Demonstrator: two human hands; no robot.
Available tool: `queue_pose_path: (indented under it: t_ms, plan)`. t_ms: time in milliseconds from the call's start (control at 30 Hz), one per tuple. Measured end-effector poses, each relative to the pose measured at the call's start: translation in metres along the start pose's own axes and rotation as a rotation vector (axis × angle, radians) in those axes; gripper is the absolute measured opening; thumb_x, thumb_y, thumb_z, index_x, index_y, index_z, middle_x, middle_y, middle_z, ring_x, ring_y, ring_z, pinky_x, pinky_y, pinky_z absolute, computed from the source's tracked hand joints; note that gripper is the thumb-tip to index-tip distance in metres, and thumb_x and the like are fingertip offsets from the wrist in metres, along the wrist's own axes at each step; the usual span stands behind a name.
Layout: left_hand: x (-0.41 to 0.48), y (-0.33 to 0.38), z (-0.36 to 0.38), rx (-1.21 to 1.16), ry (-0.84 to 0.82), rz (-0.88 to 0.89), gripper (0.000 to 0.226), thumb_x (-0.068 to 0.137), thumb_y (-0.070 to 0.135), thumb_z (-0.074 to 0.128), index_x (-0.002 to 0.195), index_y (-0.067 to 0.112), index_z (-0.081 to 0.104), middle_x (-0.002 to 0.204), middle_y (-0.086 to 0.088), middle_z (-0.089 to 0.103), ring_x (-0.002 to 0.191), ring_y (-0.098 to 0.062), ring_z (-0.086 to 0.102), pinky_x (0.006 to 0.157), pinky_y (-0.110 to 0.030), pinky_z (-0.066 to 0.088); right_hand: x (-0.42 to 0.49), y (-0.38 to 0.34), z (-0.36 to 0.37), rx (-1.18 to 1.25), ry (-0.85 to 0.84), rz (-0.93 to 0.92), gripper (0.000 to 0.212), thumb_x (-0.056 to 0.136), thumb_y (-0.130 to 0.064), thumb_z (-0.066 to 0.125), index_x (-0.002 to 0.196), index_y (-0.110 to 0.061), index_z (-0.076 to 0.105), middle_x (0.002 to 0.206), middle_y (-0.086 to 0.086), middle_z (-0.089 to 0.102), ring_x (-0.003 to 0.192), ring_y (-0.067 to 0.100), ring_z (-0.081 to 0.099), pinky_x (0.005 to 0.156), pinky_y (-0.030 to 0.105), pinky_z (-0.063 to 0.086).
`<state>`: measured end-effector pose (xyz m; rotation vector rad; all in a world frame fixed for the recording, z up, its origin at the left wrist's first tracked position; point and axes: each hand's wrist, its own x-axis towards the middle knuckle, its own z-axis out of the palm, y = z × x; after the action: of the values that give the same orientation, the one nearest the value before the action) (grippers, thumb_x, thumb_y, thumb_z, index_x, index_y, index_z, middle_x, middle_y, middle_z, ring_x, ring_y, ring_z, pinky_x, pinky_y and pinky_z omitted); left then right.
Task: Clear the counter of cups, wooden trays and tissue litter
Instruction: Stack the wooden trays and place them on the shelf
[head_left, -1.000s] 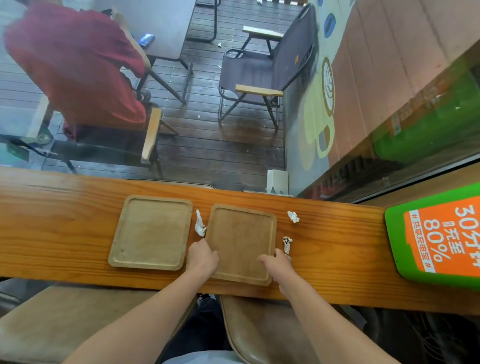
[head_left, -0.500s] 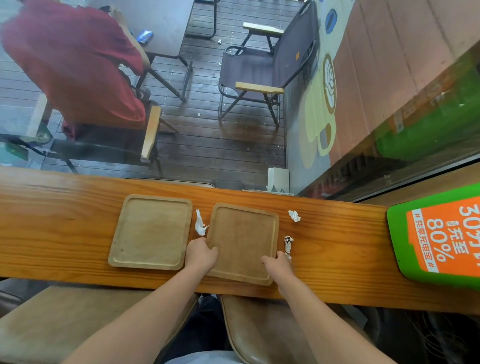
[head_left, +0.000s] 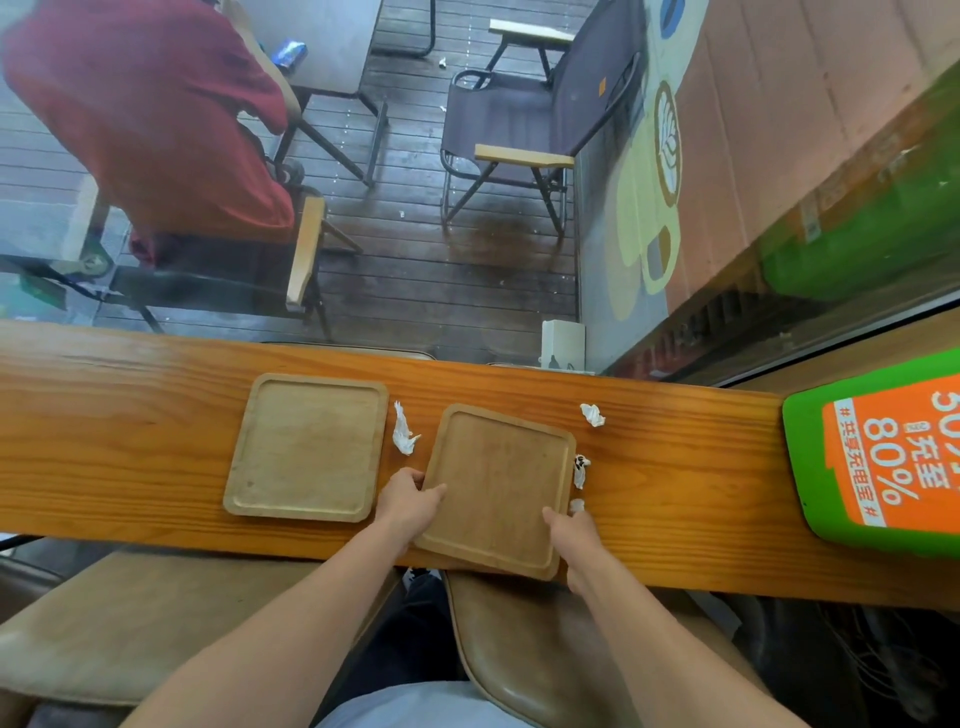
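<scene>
Two square wooden trays are on the long wooden counter (head_left: 130, 441). The darker right tray (head_left: 498, 483) is tilted, with its near edge past the counter's front edge. My left hand (head_left: 408, 501) grips its left side and my right hand (head_left: 569, 527) grips its lower right side. The paler left tray (head_left: 306, 447) lies flat beside it. A twisted white tissue (head_left: 402, 431) lies between the trays. A crumpled tissue (head_left: 592, 414) sits beyond the right tray's far corner. A stained tissue scrap (head_left: 580, 467) lies against its right edge. No cups are in view.
A green and orange sign (head_left: 878, 452) lies on the counter at the right. Brown stool seats (head_left: 524, 654) stand under the counter's front edge. Behind the glass is a deck with a folding chair (head_left: 524, 135) and a seated person in red (head_left: 150, 119).
The right tray has been lifted and pulled toward me, turning a little, so its near edge now overhangs the counter. Both hands came back with it. The left tray and tissues have not moved.
</scene>
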<state>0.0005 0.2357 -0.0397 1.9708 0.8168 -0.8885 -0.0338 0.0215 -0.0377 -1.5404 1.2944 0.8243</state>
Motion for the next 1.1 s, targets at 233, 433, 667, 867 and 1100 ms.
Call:
queue_pose_path:
  t_ms: [233, 433, 667, 867, 1100]
  plan:
    - [-0.012, 0.002, -0.009, 0.058, -0.160, -0.085, 0.048, 0.087, 0.004, 0.069, 0.129, 0.012, 0.047, 0.115, -0.007, 0.058, 0.106, -0.025, 0.058, 0.082, -0.038, 0.055, 0.000, 0.002, -0.030, -0.068, -0.087, -0.003, 0.045, 0.097, -0.017, 0.060, 0.139, -0.012, 0.043, 0.118, 0.007, 0.057, 0.103, 0.025, 0.052, 0.089, 0.042, 0.047]
    - [-0.029, 0.008, -0.018, 0.024, -0.177, -0.102, 0.048, 0.089, 0.005, 0.067, 0.133, 0.009, 0.046, 0.107, -0.006, 0.058, 0.099, -0.024, 0.061, 0.073, -0.037, 0.059, -0.012, -0.014, -0.040, -0.075, -0.192, -0.079, 0.042, 0.098, -0.016, 0.059, 0.138, -0.012, 0.049, 0.108, 0.003, 0.062, 0.103, 0.025, 0.059, 0.097, 0.045, 0.050]
    - [-0.039, 0.005, -0.048, -0.081, -0.113, -0.029, 0.058, 0.089, 0.002, 0.065, 0.143, 0.008, 0.043, 0.128, -0.013, 0.059, 0.111, -0.029, 0.059, 0.093, -0.046, 0.056, -0.031, -0.035, -0.030, -0.112, -0.247, -0.201, 0.048, 0.097, -0.016, 0.061, 0.142, -0.012, 0.044, 0.129, 0.007, 0.059, 0.123, 0.030, 0.054, 0.107, 0.051, 0.045]
    - [-0.029, -0.005, -0.095, -0.105, -0.135, 0.027, 0.045, 0.091, -0.002, 0.062, 0.135, 0.006, 0.051, 0.113, -0.008, 0.063, 0.102, -0.027, 0.062, 0.085, -0.042, 0.059, -0.054, -0.044, 0.005, -0.141, -0.214, -0.284, 0.054, 0.096, -0.016, 0.062, 0.145, -0.012, 0.041, 0.135, 0.009, 0.058, 0.125, 0.031, 0.054, 0.107, 0.052, 0.045]
    - [-0.004, -0.037, -0.175, -0.135, -0.187, 0.037, 0.044, 0.092, -0.003, 0.060, 0.135, 0.006, 0.049, 0.121, -0.012, 0.062, 0.108, -0.029, 0.062, 0.089, -0.044, 0.058, -0.092, -0.053, 0.085, -0.120, -0.193, -0.304, 0.040, 0.097, -0.016, 0.061, 0.135, -0.010, 0.051, 0.116, 0.006, 0.065, 0.105, 0.026, 0.062, 0.081, 0.041, 0.056]
